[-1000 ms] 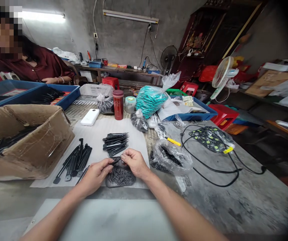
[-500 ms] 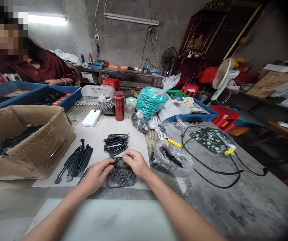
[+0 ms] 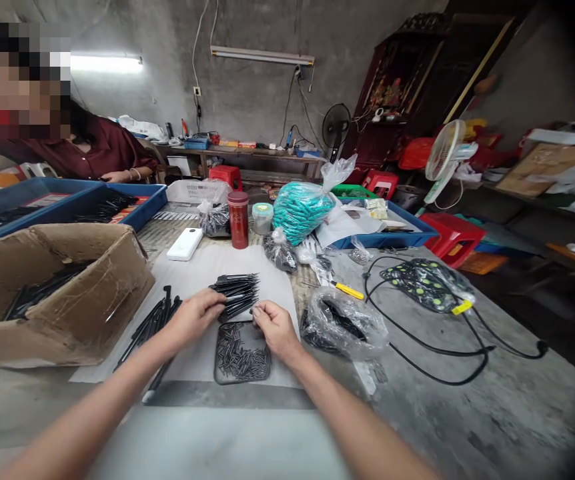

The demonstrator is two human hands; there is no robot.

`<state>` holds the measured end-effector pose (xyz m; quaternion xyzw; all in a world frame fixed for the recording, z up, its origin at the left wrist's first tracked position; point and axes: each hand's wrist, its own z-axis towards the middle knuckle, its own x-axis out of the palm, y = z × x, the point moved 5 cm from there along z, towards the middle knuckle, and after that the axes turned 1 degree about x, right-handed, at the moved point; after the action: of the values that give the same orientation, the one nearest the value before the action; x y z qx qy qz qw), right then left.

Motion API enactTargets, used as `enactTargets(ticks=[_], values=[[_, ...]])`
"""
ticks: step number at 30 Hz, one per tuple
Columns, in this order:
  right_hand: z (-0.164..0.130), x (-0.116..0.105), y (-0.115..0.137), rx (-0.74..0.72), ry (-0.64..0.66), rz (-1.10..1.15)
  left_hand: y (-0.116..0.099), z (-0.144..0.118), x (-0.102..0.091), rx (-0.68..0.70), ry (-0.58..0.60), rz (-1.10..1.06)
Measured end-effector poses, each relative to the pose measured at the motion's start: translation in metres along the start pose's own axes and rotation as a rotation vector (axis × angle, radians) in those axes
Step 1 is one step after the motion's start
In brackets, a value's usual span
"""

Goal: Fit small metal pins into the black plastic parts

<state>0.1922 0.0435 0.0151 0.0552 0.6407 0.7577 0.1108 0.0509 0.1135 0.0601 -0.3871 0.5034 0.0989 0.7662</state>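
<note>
Nearest is a shallow dark tray full of tiny dull metal pins, sitting on a matte white sheet. Right above it the left hand is curled, fingertips pinched on a slim black stick at the near edge of a neat pile of black sticks. The right hand is loosely curled too, thumb and forefinger pressed together at the tray's far edge; can't tell if anything's between them. Left of the hands lies a looser bunch of long black parts, then a battered cardboard box with glossy tape. To the right, a crinkly clear bag and a looping black cable. Further back stand a red flask and a puffy bag of teal bits. Far left are blue trays, with another person in a maroon sleeve behind them.
</note>
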Motion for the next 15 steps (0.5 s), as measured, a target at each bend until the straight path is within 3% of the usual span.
enactTargets(ticks=[3, 7, 15], values=[[0.0, -0.003, 0.0, -0.037, -0.028, -0.029, 0.01, 0.031, -0.005, 0.005, 0.0, 0.149], [0.0, -0.005, -0.001, -0.071, -0.033, -0.1, 0.022, 0.064, 0.003, -0.019, 0.023, 0.234], [0.002, -0.006, -0.002, -0.082, -0.029, -0.169, 0.032, 0.09, 0.023, 0.019, 0.09, 0.278]])
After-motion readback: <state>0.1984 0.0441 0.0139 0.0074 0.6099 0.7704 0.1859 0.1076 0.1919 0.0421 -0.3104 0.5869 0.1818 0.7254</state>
